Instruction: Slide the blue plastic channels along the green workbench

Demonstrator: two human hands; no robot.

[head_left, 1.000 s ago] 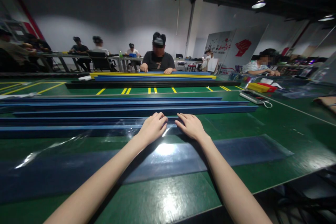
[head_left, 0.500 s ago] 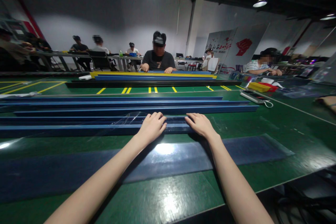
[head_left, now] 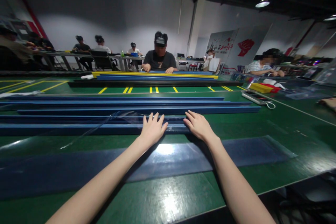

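Several long blue strips (head_left: 78, 111) lie side by side across the green table (head_left: 168, 196). My left hand (head_left: 152, 128) rests flat on the nearest strip (head_left: 52, 128), its fingers spread and holding nothing. My right hand (head_left: 198, 125) lies palm down on the same strip, just to the right, fingers stretched forward. A clear film (head_left: 105, 122) covers part of the strip left of my left hand. A dark blue sheet (head_left: 236, 152) lies under my forearms.
A person in a dark shirt (head_left: 160, 59) sits across at blue and yellow strips (head_left: 154, 75). At the right are a phone with cable (head_left: 256, 98), a yellow and red box (head_left: 261, 87) and another seated person (head_left: 265, 66). More people sit at far tables.
My left hand has opened from curled to spread fingers on the strip. My right hand moved to the right, away from the left one. The clear film shifted on the left.
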